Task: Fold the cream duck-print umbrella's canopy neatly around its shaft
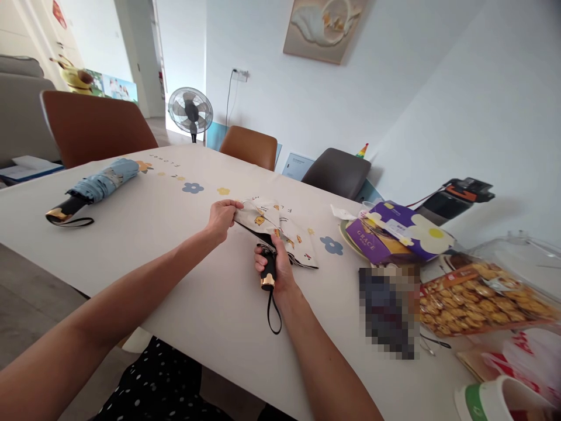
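A white folding umbrella (263, 217) with a small yellow and orange print lies loosely bunched over the table in front of me. My right hand (280, 263) is wrapped round its black handle, which has a gold end and a dangling wrist strap. The edge of the canopy fabric is pinched by my left hand (223, 219), up and to the left of the handle. Dark lining shows beneath the cloth. Farther left lies a light blue folding umbrella (105, 182), rolled up, its black and gold handle towards me.
The white tablecloth (188, 304) has printed flowers. On the right are a purple box (385, 234), a dark bottle (451, 202), a bag of cookies (482, 298), a paper cup (486, 400) and a pixelated patch. Chairs (249, 147) and a fan (191, 111) stand beyond.
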### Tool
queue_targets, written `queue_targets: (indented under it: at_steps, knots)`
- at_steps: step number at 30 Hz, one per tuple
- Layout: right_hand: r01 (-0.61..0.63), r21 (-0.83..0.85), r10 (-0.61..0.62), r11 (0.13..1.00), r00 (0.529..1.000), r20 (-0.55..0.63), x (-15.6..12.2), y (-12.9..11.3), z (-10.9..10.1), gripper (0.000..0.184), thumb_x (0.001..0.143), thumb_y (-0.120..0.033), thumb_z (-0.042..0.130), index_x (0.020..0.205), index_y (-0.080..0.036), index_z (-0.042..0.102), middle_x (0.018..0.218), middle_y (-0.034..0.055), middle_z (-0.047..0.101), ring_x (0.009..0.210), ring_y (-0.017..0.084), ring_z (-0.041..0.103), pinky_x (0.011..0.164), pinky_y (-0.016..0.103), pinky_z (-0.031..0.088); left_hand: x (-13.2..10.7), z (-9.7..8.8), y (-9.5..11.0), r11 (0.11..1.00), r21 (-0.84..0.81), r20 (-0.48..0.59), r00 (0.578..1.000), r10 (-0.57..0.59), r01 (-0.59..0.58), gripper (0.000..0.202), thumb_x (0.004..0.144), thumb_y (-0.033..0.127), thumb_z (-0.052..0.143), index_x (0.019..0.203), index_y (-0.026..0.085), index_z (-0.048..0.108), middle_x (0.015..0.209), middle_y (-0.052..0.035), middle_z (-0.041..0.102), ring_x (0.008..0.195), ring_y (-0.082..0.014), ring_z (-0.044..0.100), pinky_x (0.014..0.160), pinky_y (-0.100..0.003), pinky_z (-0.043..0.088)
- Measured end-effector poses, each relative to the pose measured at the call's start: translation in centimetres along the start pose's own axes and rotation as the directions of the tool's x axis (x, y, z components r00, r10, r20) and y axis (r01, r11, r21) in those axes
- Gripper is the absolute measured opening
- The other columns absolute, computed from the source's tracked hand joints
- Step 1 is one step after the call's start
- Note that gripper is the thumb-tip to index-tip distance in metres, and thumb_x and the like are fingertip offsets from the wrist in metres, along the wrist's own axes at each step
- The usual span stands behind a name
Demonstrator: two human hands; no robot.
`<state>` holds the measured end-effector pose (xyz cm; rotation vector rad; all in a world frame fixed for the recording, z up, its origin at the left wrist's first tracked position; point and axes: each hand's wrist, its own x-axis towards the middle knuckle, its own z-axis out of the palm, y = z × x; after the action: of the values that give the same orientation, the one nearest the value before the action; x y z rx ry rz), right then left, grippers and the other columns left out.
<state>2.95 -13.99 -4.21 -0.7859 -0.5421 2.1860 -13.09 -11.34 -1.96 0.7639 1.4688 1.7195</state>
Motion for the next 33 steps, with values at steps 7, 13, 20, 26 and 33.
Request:
queue_targets:
  at_steps: [7, 13, 20, 26, 33]
  knots:
    - [-0.074, -0.011, 0.073, 0.997, 0.995, -0.06, -0.3, -0.3, 0.6, 0.042, 0.082, -0.055, 0.045, 0.067, -0.016, 0.047, 0.048, -0.0041, 0.045, 0.032, 0.004, 0.033, 0.028, 0.016, 0.03, 0.1, -0.2, -0.2, 0.999, -0.001, 0.017, 0.999, -0.04, 0.04, 0.019, 0.048, 0.007, 0.043, 0.059, 0.015, 0.056, 0.051, 0.0016, 0.042, 0.042, -0.0057, 0.031, 0.036, -0.02, 0.02]
    - [-0.006, -0.019, 0.005, 1.0, 1.0, -0.024, 0.0, 0.1, 0.2, 0.027, 0.082, -0.039, 0.052, 0.07, -0.014, 0.049, 0.054, -0.0038, 0.049, 0.034, 0.003, 0.035, 0.029, 0.016, 0.031, 0.1, -0.2, -0.9, 0.994, 0.037, 0.115, 0.988, -0.107, 0.103, 0.011, 0.056, 0.02, 0.06, 0.063, 0.015, 0.055, 0.06, -0.001, 0.05, 0.051, -0.01, 0.045, 0.037, -0.02, 0.031]
    - [-0.015, -0.034, 0.013, 0.999, 0.999, -0.041, -0.1, 0.0, 0.2, 0.024, 0.08, -0.037, 0.054, 0.071, -0.016, 0.048, 0.054, -0.0043, 0.048, 0.034, 0.003, 0.034, 0.028, 0.015, 0.031, 0.3, -0.3, -1.6, 0.986, 0.089, 0.15, 0.977, -0.152, 0.14, 0.015, 0.053, 0.016, 0.065, 0.063, 0.015, 0.054, 0.057, 0.0004, 0.049, 0.048, -0.0086, 0.043, 0.037, -0.02, 0.032]
    - [0.003, -0.04, -0.004, 0.999, 0.999, -0.034, 0.0, 0.0, 0.1, 0.024, 0.077, -0.036, 0.057, 0.07, -0.015, 0.048, 0.056, -0.004, 0.049, 0.035, 0.003, 0.035, 0.029, 0.015, 0.031, 0.6, -0.4, -1.7, 0.98, 0.09, 0.16, 0.969, -0.191, 0.178, 0.012, 0.055, 0.012, 0.062, 0.054, 0.015, 0.05, 0.048, 0.0026, 0.042, 0.04, -0.0058, 0.035, 0.035, -0.02, 0.028]
    - [0.011, -0.043, -0.012, 0.999, 1.0, -0.017, 0.1, 0.1, 0.0, 0.023, 0.077, -0.035, 0.056, 0.069, -0.015, 0.048, 0.057, -0.003, 0.05, 0.035, 0.003, 0.035, 0.03, 0.016, 0.032, 0.8, -0.5, -1.7, 0.978, 0.052, 0.162, 0.965, -0.209, 0.203, 0.02, 0.059, 0.018, 0.066, 0.051, 0.016, 0.047, 0.043, 0.0044, 0.037, 0.037, -0.0042, 0.029, 0.034, -0.02, 0.024]
